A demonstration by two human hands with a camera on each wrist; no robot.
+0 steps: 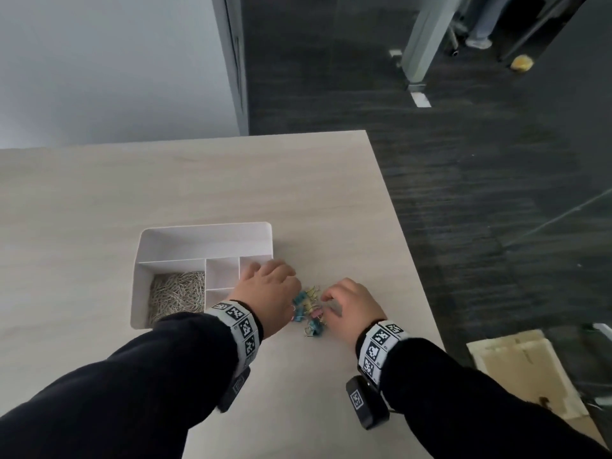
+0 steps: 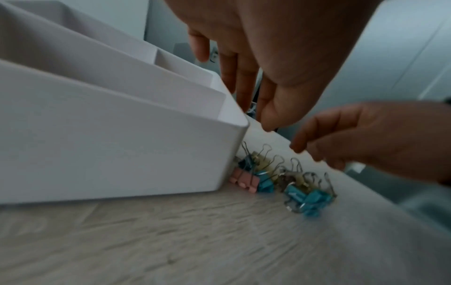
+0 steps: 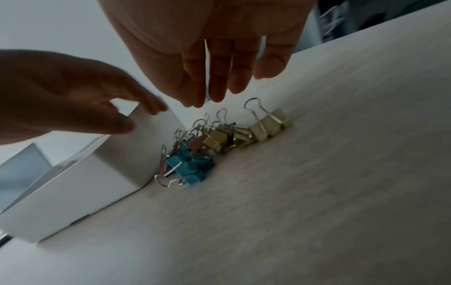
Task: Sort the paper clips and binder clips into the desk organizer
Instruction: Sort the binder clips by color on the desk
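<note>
A white desk organizer stands on the wooden table, and its front left compartment holds a heap of silver paper clips. Several blue, pink and yellow binder clips lie in a pile against its right wall. My left hand hovers over the organizer's right rim, its fingers hanging straight and holding nothing. Just right of the pile is my right hand, with relaxed fingers pointing down above the binder clips and nothing in them.
The table's right edge runs close to my right hand, with dark carpet beyond it. A cardboard box sits on the floor at the lower right. Bare tabletop spreads to the left and behind the organizer.
</note>
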